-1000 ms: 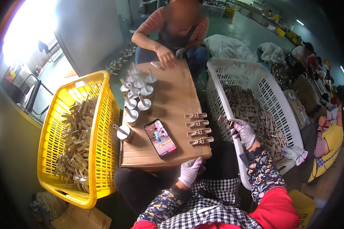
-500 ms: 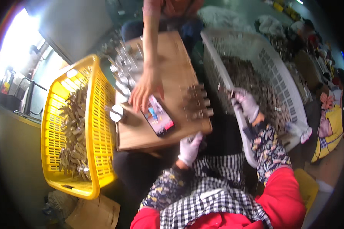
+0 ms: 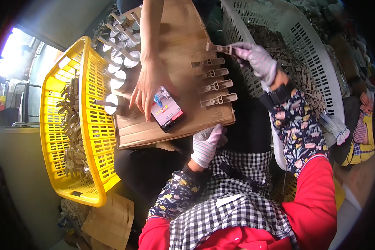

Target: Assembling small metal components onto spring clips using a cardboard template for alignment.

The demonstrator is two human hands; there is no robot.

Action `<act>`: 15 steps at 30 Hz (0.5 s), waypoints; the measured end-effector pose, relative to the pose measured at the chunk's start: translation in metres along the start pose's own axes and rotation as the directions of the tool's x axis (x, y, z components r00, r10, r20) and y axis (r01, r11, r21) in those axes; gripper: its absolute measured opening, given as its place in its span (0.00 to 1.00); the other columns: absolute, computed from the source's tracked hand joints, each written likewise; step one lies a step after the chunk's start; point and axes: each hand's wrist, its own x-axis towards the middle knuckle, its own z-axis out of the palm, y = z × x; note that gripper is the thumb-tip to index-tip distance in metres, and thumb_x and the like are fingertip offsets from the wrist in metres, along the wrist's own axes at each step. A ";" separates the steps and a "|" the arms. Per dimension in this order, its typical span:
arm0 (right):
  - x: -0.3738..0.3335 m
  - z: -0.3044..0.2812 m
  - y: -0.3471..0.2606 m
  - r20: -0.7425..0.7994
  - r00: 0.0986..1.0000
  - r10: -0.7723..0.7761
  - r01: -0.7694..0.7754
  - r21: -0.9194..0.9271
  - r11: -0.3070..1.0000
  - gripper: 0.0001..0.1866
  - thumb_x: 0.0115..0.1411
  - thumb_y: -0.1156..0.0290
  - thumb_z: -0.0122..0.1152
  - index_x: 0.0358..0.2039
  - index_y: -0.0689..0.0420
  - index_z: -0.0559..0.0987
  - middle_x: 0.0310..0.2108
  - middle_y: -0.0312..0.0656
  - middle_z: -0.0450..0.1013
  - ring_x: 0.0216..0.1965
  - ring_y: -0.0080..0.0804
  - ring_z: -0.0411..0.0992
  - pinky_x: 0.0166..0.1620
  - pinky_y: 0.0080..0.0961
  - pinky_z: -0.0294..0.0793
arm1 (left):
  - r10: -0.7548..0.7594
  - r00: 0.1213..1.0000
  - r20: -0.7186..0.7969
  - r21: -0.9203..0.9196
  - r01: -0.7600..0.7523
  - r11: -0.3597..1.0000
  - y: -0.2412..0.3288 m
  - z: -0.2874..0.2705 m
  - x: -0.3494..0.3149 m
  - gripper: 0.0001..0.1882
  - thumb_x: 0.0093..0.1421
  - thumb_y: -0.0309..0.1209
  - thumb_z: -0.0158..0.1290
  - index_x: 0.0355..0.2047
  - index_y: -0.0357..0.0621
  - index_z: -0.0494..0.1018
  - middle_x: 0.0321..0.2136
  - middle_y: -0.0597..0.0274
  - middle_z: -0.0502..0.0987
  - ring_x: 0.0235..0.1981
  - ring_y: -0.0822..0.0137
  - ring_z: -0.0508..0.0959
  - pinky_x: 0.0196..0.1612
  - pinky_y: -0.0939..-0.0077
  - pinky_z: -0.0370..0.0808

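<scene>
My right hand [image 3: 256, 62], in a striped glove, pinches one end of a flat grey metal clip-like piece [image 3: 220, 48] over the right edge of a cardboard sheet [image 3: 183, 37]. Several similar metal pieces [image 3: 218, 86] lie in a column on the cardboard just below it. My left hand [image 3: 206, 146], gloved too, is closed at the sheet's front edge; what it holds, if anything, is hidden. A phone with a lit screen [image 3: 167, 109] lies on the cardboard. Another person's bare hand [image 3: 151, 85] reaches in from the far side and touches it.
Round metal pieces with upright stems [image 3: 118, 79] stand along the cardboard's left side. A yellow plastic basket [image 3: 85, 125] of metal parts is at left. At right stands a grey-white basket [image 3: 316, 46] filled with flat metal pieces; a striped glove [image 3: 336, 128] hangs on its rim.
My right hand has moved from over the grey-white basket left and away to the cardboard's edge with the metal piece. My left hand stays near the front edge. The view has shifted.
</scene>
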 end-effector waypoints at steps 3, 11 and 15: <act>0.032 0.010 -0.002 0.054 0.997 0.058 -0.058 -0.012 0.998 0.11 0.55 0.68 0.57 0.39 0.54 0.75 0.23 0.27 0.69 0.22 0.14 0.63 0.26 0.13 0.64 | -0.003 1.000 -0.023 0.024 0.003 1.000 0.004 0.004 -0.002 0.17 0.56 0.42 0.52 0.28 0.38 0.75 0.17 0.64 0.75 0.17 0.77 0.71 0.21 0.86 0.66; 0.071 0.018 0.017 0.088 0.985 0.151 -0.136 -0.157 0.978 0.15 0.53 0.65 0.59 0.39 0.58 0.75 0.31 0.32 0.73 0.32 0.21 0.69 0.34 0.21 0.69 | -0.010 0.999 -0.038 -0.040 0.009 0.999 0.006 0.007 -0.002 0.16 0.56 0.41 0.52 0.28 0.38 0.76 0.16 0.64 0.75 0.18 0.77 0.71 0.23 0.85 0.67; 0.079 0.015 0.024 0.103 0.978 0.184 -0.179 -0.054 0.982 0.13 0.54 0.66 0.58 0.38 0.59 0.75 0.30 0.32 0.73 0.31 0.20 0.69 0.36 0.19 0.69 | -0.020 0.999 -0.034 -0.034 0.019 0.999 0.009 0.008 -0.002 0.16 0.57 0.40 0.52 0.27 0.37 0.76 0.16 0.63 0.75 0.18 0.77 0.71 0.24 0.85 0.67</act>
